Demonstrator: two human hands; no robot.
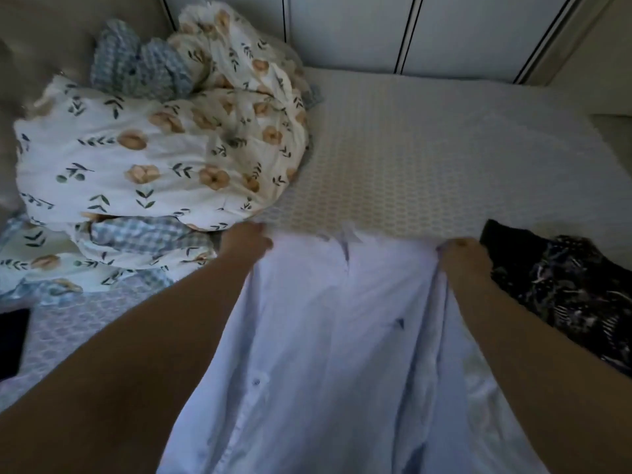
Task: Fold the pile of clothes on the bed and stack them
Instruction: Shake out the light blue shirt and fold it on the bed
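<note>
A pale blue button-up shirt (328, 336) is stretched out in front of me, its collar end pointing away over the bed (427, 159). My left hand (244, 242) grips the shirt's left shoulder edge. On the right shoulder edge, my right hand (460, 256) holds the fabric pinched in its fingers. The shirt's button row runs down the lower left. A dark patterned garment (564, 289) lies crumpled to the right of my right hand.
A bunched floral duvet (143, 159) with a blue checked lining fills the left side of the bed. White wardrobe doors (444, 32) stand behind the bed. A dark object (12, 343) lies at the left edge.
</note>
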